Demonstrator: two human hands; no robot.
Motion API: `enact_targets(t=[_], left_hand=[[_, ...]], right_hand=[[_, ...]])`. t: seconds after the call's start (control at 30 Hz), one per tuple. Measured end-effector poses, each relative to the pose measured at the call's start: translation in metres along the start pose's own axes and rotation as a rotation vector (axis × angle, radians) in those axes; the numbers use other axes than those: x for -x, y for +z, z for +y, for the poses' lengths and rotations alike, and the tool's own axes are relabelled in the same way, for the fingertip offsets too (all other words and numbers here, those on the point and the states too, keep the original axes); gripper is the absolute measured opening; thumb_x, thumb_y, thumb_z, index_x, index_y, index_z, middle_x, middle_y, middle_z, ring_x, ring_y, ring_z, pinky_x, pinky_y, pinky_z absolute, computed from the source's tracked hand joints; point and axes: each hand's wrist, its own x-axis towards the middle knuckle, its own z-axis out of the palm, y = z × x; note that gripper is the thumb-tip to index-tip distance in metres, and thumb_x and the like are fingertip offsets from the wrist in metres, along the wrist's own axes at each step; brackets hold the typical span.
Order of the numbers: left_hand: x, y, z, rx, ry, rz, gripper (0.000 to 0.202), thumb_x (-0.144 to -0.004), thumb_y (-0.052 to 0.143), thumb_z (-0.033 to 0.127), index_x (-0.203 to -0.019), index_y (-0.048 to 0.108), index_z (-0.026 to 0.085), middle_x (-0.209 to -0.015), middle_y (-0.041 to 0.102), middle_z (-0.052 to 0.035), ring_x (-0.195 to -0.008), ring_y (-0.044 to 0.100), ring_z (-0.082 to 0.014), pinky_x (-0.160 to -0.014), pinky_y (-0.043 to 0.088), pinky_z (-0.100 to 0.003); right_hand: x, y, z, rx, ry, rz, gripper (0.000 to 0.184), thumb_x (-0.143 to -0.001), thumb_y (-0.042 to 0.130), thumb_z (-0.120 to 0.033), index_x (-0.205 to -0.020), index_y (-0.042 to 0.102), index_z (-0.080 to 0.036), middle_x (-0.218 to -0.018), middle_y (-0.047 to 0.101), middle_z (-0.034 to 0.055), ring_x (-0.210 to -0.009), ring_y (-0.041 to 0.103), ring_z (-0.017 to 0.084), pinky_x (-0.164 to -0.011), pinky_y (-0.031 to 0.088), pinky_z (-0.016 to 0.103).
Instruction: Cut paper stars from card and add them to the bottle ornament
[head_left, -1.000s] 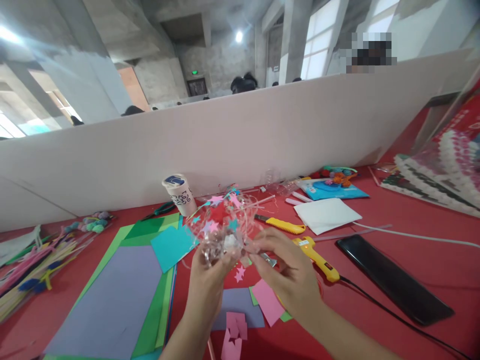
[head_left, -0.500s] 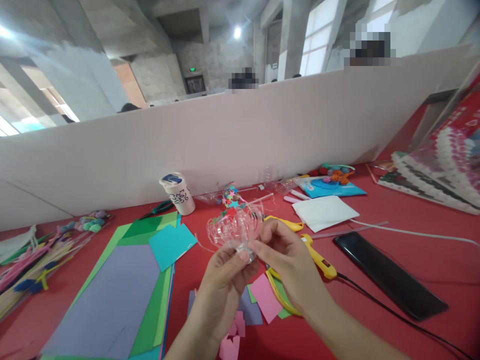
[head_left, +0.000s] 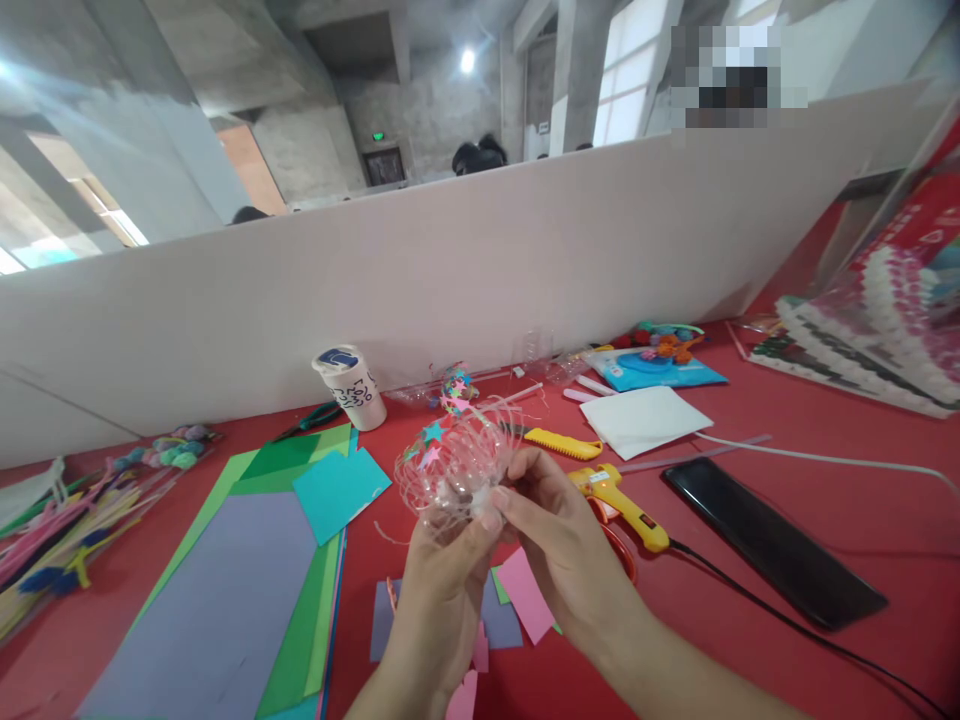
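In front of me I hold a clear plastic bottle piece (head_left: pixel 459 462) cut into many thin, looping strips. My left hand (head_left: pixel 452 565) is closed around its narrow base from below, thumb on top. The fingers of my right hand (head_left: pixel 551 525) pinch the same base from the right. Small coloured stars (head_left: pixel 433 442) show at the strips' left side; whether they are attached I cannot tell. Below my hands lie a pink paper piece (head_left: pixel 527 595) and a purple paper piece (head_left: pixel 501 615). A red loop (head_left: pixel 621 550) is partly hidden behind my right hand.
A yellow glue gun (head_left: pixel 634 515), a yellow utility knife (head_left: pixel 564 443) and a black phone (head_left: pixel 776 540) lie to the right. Coloured paper sheets (head_left: pixel 217 590) are stacked left. A white cup (head_left: pixel 350 388) and pliers (head_left: pixel 307 422) stand or lie behind them, before a white partition (head_left: pixel 420 270).
Both hands have turned the bottle piece, tipping its strips slightly left and toward me. More stars show beside the strips, and more of the knife and glue gun is uncovered.
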Motion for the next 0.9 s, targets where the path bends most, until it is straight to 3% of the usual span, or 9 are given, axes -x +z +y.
enact_targets(t=[0.33,0.5,0.7,0.9], left_hand=[[0.003,0.007,0.001,-0.061,0.088,0.051,0.025,-0.066,0.079,0.019,-0.090,0.074,0.024,-0.084,0.073,-0.0015,-0.083,0.066,-0.0180,-0.083,0.050,-0.031],[-0.001,0.001,0.008,-0.087,0.081,0.011,0.019,-0.067,0.079,0.023,-0.085,0.073,0.019,-0.081,0.071,-0.0031,-0.077,0.063,-0.0158,-0.073,0.049,-0.026],[-0.005,-0.006,0.005,-0.121,0.130,-0.013,0.016,-0.068,0.079,0.028,-0.078,0.070,0.019,-0.066,0.063,0.0013,-0.059,0.054,-0.0100,-0.060,0.044,-0.022],[-0.006,-0.006,0.002,-0.191,0.150,0.033,0.025,-0.062,0.083,0.030,-0.081,0.069,0.020,-0.074,0.070,-0.0002,-0.066,0.061,-0.0136,-0.065,0.049,-0.025]], right_hand=[[0.004,0.005,-0.005,-0.026,0.025,-0.008,0.024,-0.068,0.076,-0.022,-0.074,0.053,-0.023,-0.071,0.052,-0.0055,-0.065,0.045,0.012,-0.060,0.039,0.023],[0.002,0.003,-0.006,-0.026,0.027,-0.082,0.022,-0.067,0.076,-0.021,-0.077,0.056,-0.023,-0.079,0.054,-0.0043,-0.073,0.048,0.014,-0.067,0.040,0.025],[0.001,0.001,-0.005,-0.034,0.064,-0.143,0.022,-0.070,0.077,-0.022,-0.078,0.057,-0.022,-0.075,0.054,-0.0039,-0.068,0.046,0.013,-0.061,0.038,0.024],[0.000,0.001,-0.005,-0.058,0.103,-0.157,0.023,-0.069,0.078,-0.024,-0.075,0.056,-0.022,-0.076,0.059,-0.0022,-0.071,0.050,0.015,-0.064,0.039,0.027]])
